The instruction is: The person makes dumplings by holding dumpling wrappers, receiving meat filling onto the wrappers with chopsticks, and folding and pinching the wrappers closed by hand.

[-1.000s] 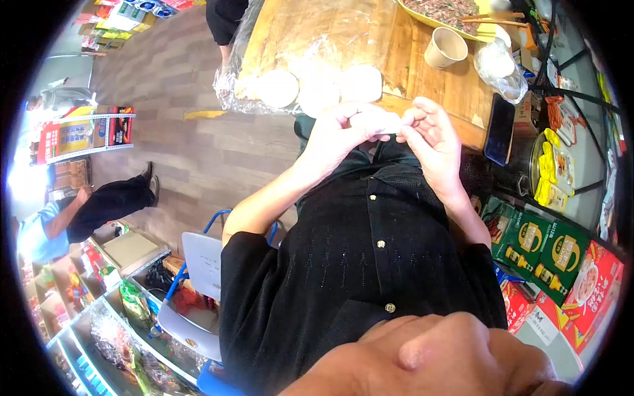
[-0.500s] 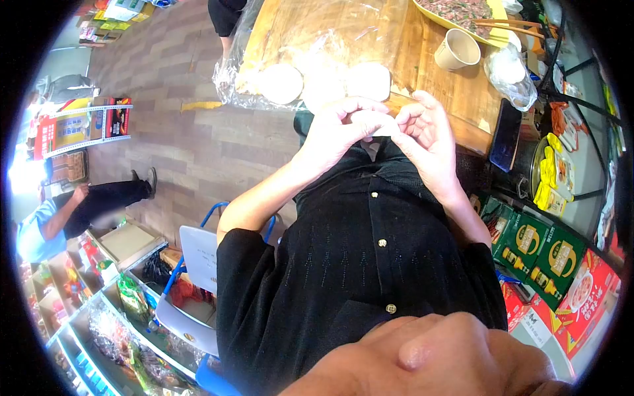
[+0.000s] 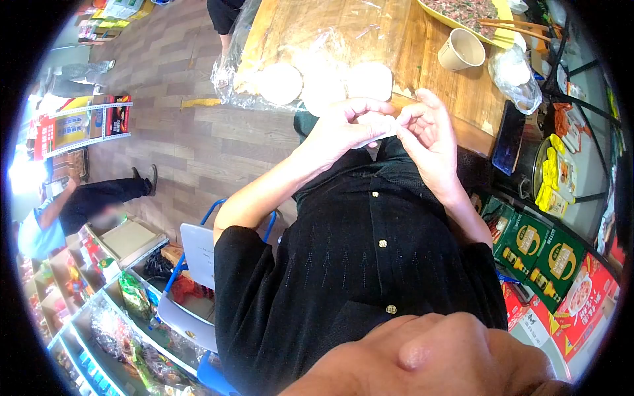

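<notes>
My left hand [image 3: 340, 129] is closed round a small folded piece of white dough [image 3: 388, 124], probably a dumpling, held in front of my lap at the table's near edge. My right hand [image 3: 428, 135] pinches the dough's right end between thumb and forefinger, its other fingers loosely curled. Just beyond my hands, white dough rounds [image 3: 280, 84] lie on plastic film [image 3: 228, 82] over the wooden table [image 3: 456, 99]. Glare washes out the middle ones. At the far right a yellow plate [image 3: 432, 14] holds minced meat filling [image 3: 465, 12] with green bits, chopsticks [image 3: 518, 25] resting across its rim.
A paper cup [image 3: 460, 49] and a plastic bag [image 3: 515, 79] stand on the table's right side. A dark phone [image 3: 507, 137] lies by its right edge. Boxes [image 3: 528, 241] are stacked at my right. At my left are a chair [image 3: 198, 254], goods shelves and another person [image 3: 99, 201].
My fingers have shifted slightly along the dough, and more of its pale edge shows between my hands. At the left, the other person's arm has moved.
</notes>
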Action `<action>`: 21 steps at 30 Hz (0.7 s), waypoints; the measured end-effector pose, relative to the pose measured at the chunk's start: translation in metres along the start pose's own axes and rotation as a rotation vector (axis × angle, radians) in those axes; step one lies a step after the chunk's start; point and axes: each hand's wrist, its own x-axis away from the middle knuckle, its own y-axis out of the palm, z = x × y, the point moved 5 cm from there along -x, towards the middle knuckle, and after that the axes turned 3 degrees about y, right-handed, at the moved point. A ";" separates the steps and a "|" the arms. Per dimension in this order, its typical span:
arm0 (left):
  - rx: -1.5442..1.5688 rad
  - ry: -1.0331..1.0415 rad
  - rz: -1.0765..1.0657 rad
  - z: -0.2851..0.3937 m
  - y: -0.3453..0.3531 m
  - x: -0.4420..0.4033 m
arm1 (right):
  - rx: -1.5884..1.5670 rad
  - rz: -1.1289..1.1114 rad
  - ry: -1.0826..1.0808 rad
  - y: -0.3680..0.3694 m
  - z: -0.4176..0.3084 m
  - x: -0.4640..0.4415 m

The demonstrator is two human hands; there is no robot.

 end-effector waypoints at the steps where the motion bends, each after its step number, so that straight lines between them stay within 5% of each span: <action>1: -0.004 -0.020 -0.029 0.000 -0.001 0.000 | 0.005 -0.005 -0.004 0.000 0.000 0.000; 9: -0.208 0.044 -0.040 -0.003 -0.004 -0.010 | 0.271 -0.012 -0.127 -0.002 -0.004 0.004; 14: -0.622 0.366 -0.027 0.019 0.005 -0.010 | 0.392 -0.003 -0.245 -0.004 -0.005 0.005; 21: -0.665 0.371 -0.084 0.033 0.009 -0.007 | 0.312 0.065 -0.318 -0.005 -0.004 0.001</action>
